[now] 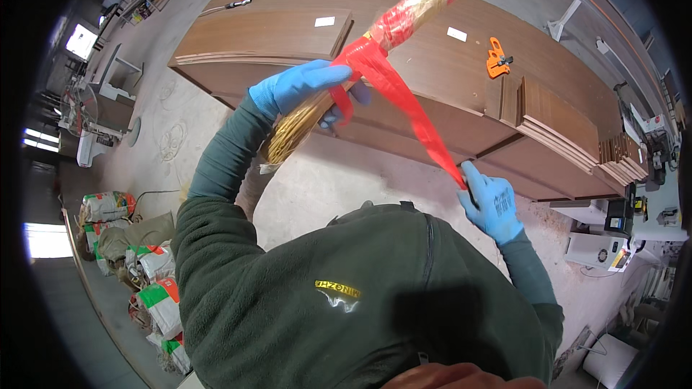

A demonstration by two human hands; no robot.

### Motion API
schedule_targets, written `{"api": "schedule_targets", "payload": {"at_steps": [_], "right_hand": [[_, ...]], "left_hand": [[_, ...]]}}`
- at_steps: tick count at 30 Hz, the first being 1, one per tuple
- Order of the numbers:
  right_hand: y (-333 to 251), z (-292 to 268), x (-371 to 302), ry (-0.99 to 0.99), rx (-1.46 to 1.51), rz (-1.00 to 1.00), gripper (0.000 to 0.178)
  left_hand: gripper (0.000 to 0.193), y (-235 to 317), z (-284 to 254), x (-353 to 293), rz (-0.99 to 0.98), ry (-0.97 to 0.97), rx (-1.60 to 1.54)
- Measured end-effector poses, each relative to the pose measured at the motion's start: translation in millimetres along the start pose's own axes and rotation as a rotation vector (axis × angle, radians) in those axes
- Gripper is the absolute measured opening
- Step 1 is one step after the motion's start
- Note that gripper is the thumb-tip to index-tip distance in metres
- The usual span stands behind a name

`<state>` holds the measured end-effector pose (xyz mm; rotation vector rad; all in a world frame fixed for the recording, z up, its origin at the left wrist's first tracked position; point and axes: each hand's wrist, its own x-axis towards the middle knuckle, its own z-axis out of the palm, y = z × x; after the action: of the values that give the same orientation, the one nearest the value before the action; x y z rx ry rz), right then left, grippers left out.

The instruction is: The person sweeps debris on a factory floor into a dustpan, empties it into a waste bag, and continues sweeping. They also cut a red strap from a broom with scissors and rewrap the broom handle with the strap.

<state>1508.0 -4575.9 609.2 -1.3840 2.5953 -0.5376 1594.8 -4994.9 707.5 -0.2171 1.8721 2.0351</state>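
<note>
A long bundle of thin yellow strands (292,132) runs up to the right, its loose ends fanning out at the lower end. Clear and red wrapping (425,9) covers its upper length. My left hand (306,88), in a blue glove, is closed around the bundle just below the wrapping. From there a red tape strip (407,104) stretches down to the right. Its far end is pinched in my right hand (494,205), also blue-gloved. A short red loop hangs by the left fingers, and some of those fingers are hidden behind the bundle.
A brown workbench (411,50) stands ahead, with brown boards (555,112) stacked on its right and a board at its left. On it lie an orange clamp (497,59) and a small metal-ended tool (236,3). Several white-green-red bags (162,302) lie on the floor at left.
</note>
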Motion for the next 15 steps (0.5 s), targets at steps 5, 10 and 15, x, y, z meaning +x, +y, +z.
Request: {"api": "schedule_targets", "payload": {"at_steps": [5, 10, 15], "right_hand": [[93, 60, 49, 0.062, 0.039, 0.222, 0.042], [149, 5, 141, 0.431, 0.334, 0.010, 0.034], [96, -129, 181, 0.523, -0.258, -0.370, 0.044]], "left_hand": [[0.080, 8, 34, -9, 0.006, -0.075, 0.035], [0.084, 3, 72, 8, -0.185, -0.636, 0.180], [0.061, -20, 77, 16, -0.339, -0.815, 0.081]]}}
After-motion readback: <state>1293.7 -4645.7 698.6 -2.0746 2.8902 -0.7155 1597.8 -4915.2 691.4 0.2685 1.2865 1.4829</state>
